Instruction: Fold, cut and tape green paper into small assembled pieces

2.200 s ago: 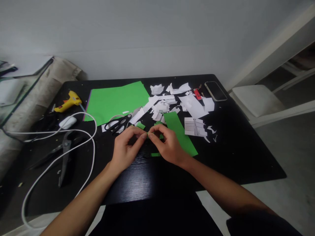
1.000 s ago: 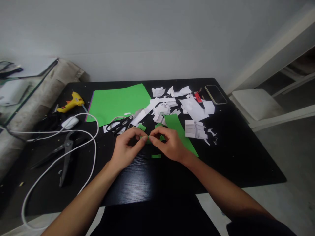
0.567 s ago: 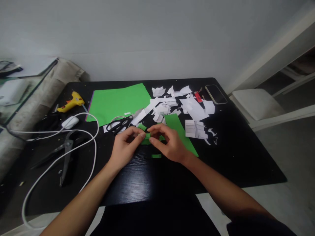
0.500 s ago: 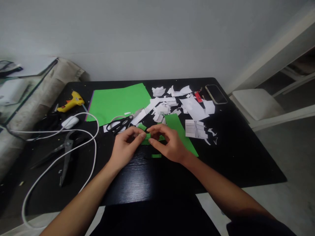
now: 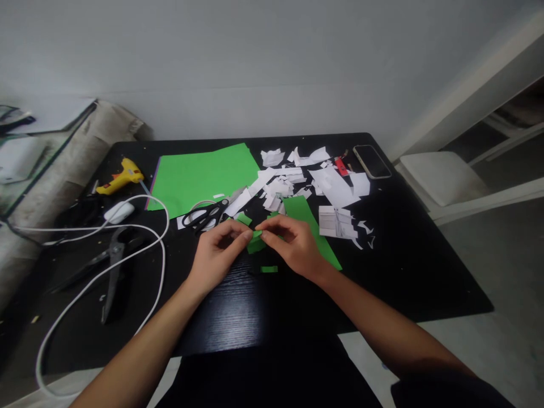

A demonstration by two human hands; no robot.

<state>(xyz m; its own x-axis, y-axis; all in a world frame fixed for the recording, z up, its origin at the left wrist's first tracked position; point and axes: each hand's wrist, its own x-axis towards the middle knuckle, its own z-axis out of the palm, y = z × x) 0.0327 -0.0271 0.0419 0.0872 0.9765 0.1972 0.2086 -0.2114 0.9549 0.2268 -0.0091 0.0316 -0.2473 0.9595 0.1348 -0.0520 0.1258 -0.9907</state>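
Between the fingertips of my left hand (image 5: 221, 249) and my right hand (image 5: 293, 243) is a small piece of green paper (image 5: 256, 234). Both hands pinch it, thumbs against forefingers, just above the table. More green scraps lie under and behind my fingers, partly hidden by them. Closer to me a short green strip (image 5: 268, 269) rests on the dark tabletop. A larger green paper piece (image 5: 312, 226) lies beside and partly beneath my right hand. Black-handled scissors (image 5: 208, 214) lie just beyond my left hand.
A big green sheet (image 5: 204, 175) and white paper scraps (image 5: 280, 187) cover the back of the black table (image 5: 403, 255). At left are a yellow glue gun (image 5: 123, 177), a white cable (image 5: 164, 249) and dark shears (image 5: 114, 255). A phone (image 5: 372, 162) lies back right.
My right fingertips have come down and closed onto the small green paper beside my left fingertips. Half a second ago the right thumb and forefinger were farther apart.
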